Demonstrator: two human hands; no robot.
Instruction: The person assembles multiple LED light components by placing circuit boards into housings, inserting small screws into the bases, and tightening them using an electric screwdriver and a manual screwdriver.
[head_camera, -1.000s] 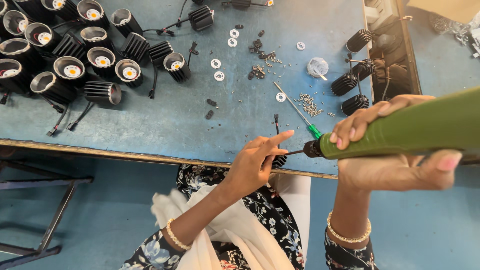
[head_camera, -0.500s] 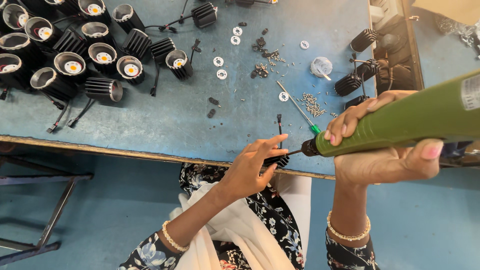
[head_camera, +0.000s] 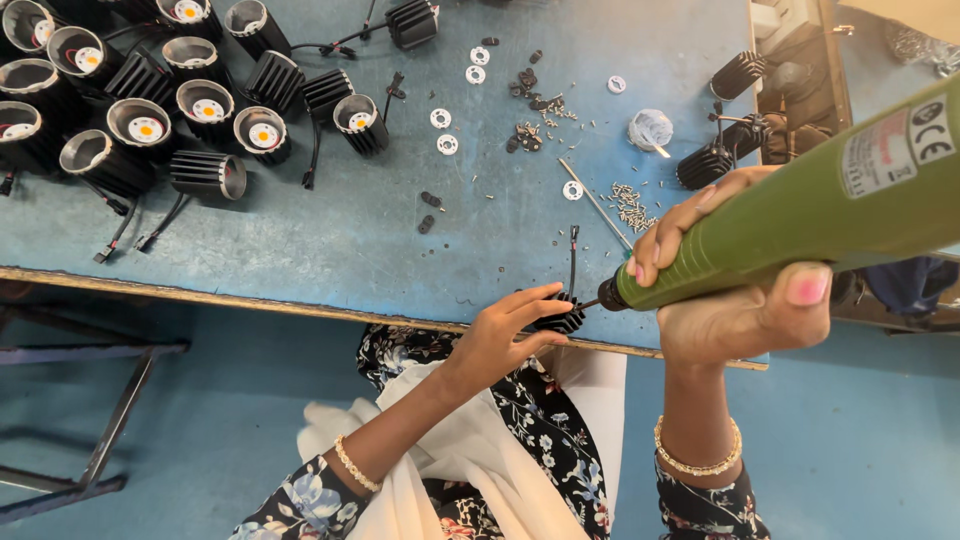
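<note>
Screwdriver tip's on the heatsink at the near edge, big pile of lamps parked on the far side

Head view: the right hand (head_camera: 745, 300) is wrapped tight round a green electric screwdriver (head_camera: 800, 215), its bit touching a small black finned heatsink (head_camera: 558, 318) sitting right at the near edge of the blue surface (head_camera: 330, 240). The left hand (head_camera: 500, 335) pinches that heatsink, fingers partly curled, steadying it. Up at the far left there's a cluster of lamp housings (head_camera: 145, 120) with their yellow LED discs in, so I'd guess those are done. A few bare heatsinks (head_camera: 715, 160), white ring washers (head_camera: 445, 130) and loose screws (head_camera: 630, 200) lie around, so plenty looks left.
</note>
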